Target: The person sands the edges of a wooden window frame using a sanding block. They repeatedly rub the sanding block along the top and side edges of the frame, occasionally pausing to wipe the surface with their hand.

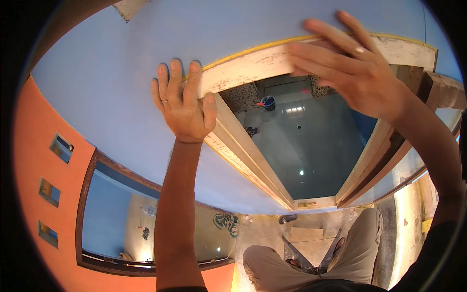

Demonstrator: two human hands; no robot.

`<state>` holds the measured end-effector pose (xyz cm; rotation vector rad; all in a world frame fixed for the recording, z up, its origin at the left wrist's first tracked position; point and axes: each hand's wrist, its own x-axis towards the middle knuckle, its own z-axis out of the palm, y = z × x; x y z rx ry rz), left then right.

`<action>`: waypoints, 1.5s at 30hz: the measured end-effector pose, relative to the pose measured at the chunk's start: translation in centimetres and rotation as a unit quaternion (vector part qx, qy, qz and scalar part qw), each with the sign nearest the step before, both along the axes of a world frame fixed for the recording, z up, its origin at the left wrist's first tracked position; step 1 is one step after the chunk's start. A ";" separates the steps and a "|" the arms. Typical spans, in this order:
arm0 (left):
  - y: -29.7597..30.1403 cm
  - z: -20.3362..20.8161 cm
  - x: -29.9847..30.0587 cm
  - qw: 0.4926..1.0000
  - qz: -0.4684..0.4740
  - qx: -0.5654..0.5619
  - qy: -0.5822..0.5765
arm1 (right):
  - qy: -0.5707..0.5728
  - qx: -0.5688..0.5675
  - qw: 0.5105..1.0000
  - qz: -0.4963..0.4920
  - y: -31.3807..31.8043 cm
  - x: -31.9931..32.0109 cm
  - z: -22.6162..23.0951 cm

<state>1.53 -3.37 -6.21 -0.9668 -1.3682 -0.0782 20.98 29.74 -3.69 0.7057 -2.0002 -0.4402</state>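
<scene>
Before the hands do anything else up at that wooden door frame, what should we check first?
1. Left hand flat on the top corner of the wooden door frame: ok, fingers spread, thumb hooked around the corner.
2. Right hand on the top beam: ok, open fingers lie across it.
3. Yellow strip along the frame's top edge sticking all the way: cannot tell.
4. Feet steady on the stepladder: cannot tell, the knees hide most of it.
5. Floor below: not ok, bits lie about near the stepladder.
6. Blue bucket beyond the doorway out of the way: ok.
</scene>
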 end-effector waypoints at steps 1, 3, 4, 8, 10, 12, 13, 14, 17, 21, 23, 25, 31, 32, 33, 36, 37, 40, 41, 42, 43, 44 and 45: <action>0.1 -0.4 -0.4 1.000 -0.015 0.011 -0.006 | -0.017 -0.009 1.000 0.018 -1.2 -0.4 0.2; 0.6 -0.4 -0.9 0.999 -0.040 0.025 -0.008 | -0.011 -0.012 0.997 0.069 -6.0 -3.8 0.9; 0.4 -0.2 -1.0 0.999 -0.045 0.024 -0.007 | 0.006 0.001 0.998 0.060 -8.3 -4.9 1.3; -1.5 -0.1 -0.6 1.000 -0.019 0.010 -0.016 | 0.019 0.022 0.998 0.064 -4.9 -4.0 0.5; -1.1 -0.6 0.0 1.000 -0.001 -0.001 -0.015 | 0.017 0.012 1.000 0.014 -1.1 -1.6 -0.4; -0.6 0.0 0.1 1.000 0.004 -0.003 -0.007 | 0.050 0.027 0.995 -0.083 0.5 1.0 -0.6; -0.3 -0.1 0.1 1.000 0.000 -0.002 -0.009 | 0.025 0.009 0.999 -0.030 -0.2 0.4 -0.3; 0.0 -0.1 0.1 1.000 -0.004 -0.001 -0.012 | 0.001 -0.009 1.000 0.023 -2.0 -1.2 0.2; 0.0 -0.2 -0.3 1.000 -0.017 0.007 -0.012 | -0.013 0.003 0.997 0.073 -6.6 -3.8 1.0; -1.1 -0.6 0.0 1.000 -0.009 0.005 -0.021 | -0.020 -0.002 0.998 0.063 -2.8 -1.9 0.1; -0.9 -0.5 0.3 1.000 -0.004 0.009 -0.023 | -0.018 -0.023 0.999 0.016 -0.6 0.2 -0.9; -0.2 -0.3 0.0 1.000 -0.010 0.012 -0.012 | -0.032 -0.038 0.998 0.030 -0.9 0.2 -0.8; -0.7 -0.2 -0.9 1.000 -0.002 -0.003 0.001 | -0.008 0.015 0.996 0.091 -8.5 -5.9 0.2; -1.4 -0.6 -0.8 1.000 0.008 -0.006 -0.006 | -0.028 -0.007 0.994 0.109 -6.6 -5.0 -0.1; -2.1 -1.0 -0.4 1.000 0.007 -0.003 -0.013 | -0.045 -0.031 0.990 0.129 -4.8 -4.0 -0.3; -1.5 -0.7 0.1 1.000 -0.008 0.002 -0.016 | -0.008 -0.006 0.999 -0.049 -1.3 1.1 -0.4; -0.9 -0.7 0.4 1.000 -0.011 0.006 -0.019 | 0.006 -0.012 1.000 -0.010 -1.8 0.3 -0.3; -0.5 -0.4 0.0 1.000 -0.019 0.006 -0.006 | -0.002 -0.048 0.993 0.104 -6.5 -4.4 -0.5; -0.2 -0.5 -0.5 1.000 -0.021 0.010 0.001 | 0.004 -0.018 0.996 0.082 -8.5 -5.6 -0.3; 0.2 -0.7 -0.9 0.999 -0.037 0.021 -0.006 | 0.011 0.013 0.998 0.056 -10.2 -6.4 0.1; -0.3 -0.7 -1.0 0.999 -0.043 0.028 -0.010 | 0.020 0.041 0.998 0.041 -11.3 -6.8 0.4; -0.6 -0.6 -1.1 0.998 -0.051 0.036 -0.015 | -0.004 0.005 0.997 0.078 -10.9 -6.8 0.4; -1.0 -0.8 -1.0 0.998 -0.047 0.043 -0.013 | -0.033 -0.032 0.992 0.115 -10.2 -6.7 -0.2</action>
